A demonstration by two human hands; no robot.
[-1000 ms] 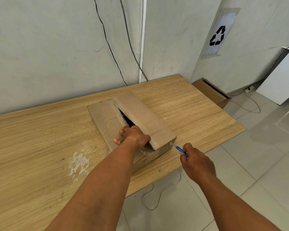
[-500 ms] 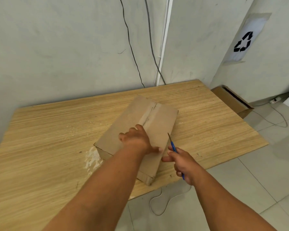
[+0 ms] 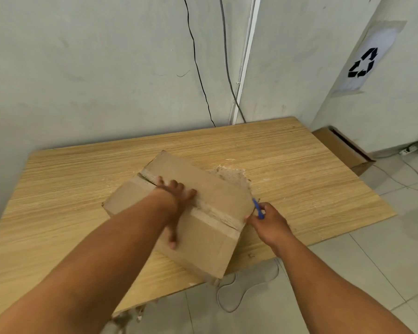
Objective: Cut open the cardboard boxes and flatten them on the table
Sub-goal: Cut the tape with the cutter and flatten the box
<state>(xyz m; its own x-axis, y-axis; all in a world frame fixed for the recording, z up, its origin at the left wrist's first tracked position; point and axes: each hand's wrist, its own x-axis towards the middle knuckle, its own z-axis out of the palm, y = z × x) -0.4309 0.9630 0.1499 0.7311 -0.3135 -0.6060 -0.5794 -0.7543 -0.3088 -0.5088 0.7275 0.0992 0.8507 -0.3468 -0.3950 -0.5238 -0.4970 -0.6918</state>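
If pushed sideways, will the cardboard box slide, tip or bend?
Probably slides: the cardboard box lies low and flat on the smooth table, so tipping seems unlikely. Its top may flex where the seam gapes near the left hand.

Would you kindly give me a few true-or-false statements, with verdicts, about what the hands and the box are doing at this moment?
1. The left hand presses flat on top of the cardboard box. True.
2. The right hand holds nothing. False: it grips a blue-handled cutter.
3. The cutter is at the right end of the box's centre seam. True.
4. The box stands on the floor. False: it lies on the wooden table.
5. A recycling sign is on the wall. True.
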